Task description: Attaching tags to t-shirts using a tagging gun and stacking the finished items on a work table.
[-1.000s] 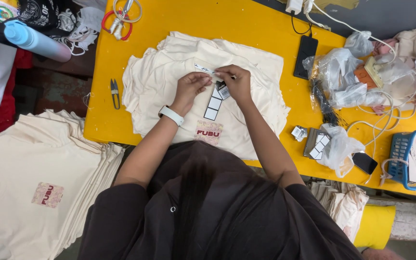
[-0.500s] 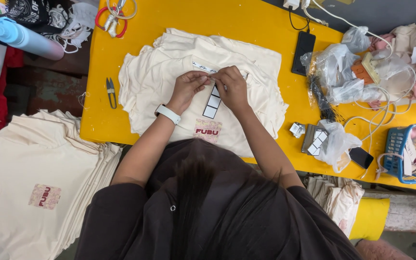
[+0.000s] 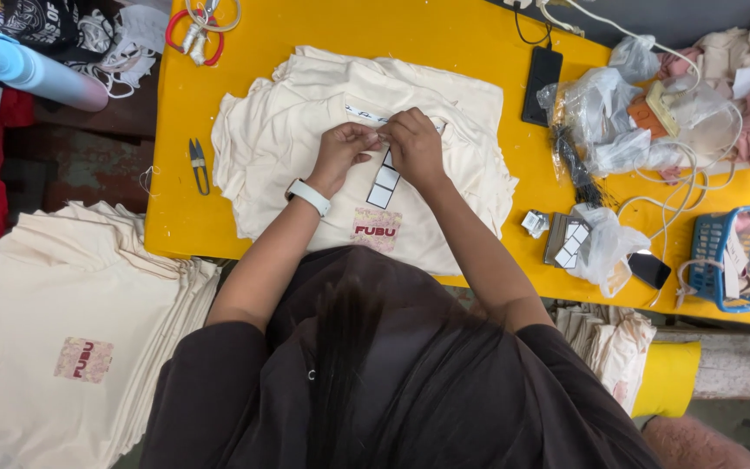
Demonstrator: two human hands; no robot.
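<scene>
A: On the yellow table [image 3: 479,52], your left hand [image 3: 345,149] and right hand [image 3: 414,143] meet at the collar of the top cream T-shirt [image 3: 288,130]. Fingers on both are pinched narrow, tips almost touching each other, gripping the collar edge and the top of a hanging tag strip [image 3: 384,181].

B: Where's the strip sit?

A: It runs down from your fingertips over the shirt's chest, white squares with dark borders. Below it, a red-lettered square print [image 3: 376,230]. The shirt tops a stack in the middle of the table, right in front of you. White watch [image 3: 308,196] on your left wrist.

B: Containers?

A: Blue plastic basket [image 3: 715,265] at your right, at the table edge; it holds paper tags and white cord, exact count can't tell. A clear plastic bag [image 3: 605,247] just left of it has more tag strips [image 3: 566,241] poking out of it. Further back, crumpled clear bags [image 3: 605,113] with something orange and tan inside, too wrapped to tell.

B: Anything else?

A: Black phone [image 3: 542,85] beyond the shirt stack. Small thread snips [image 3: 198,163] left of the stack. Red-handled scissors [image 3: 193,35] at the far left corner. A second pile of cream shirts [image 3: 54,321] lies off the table to your left.
</scene>
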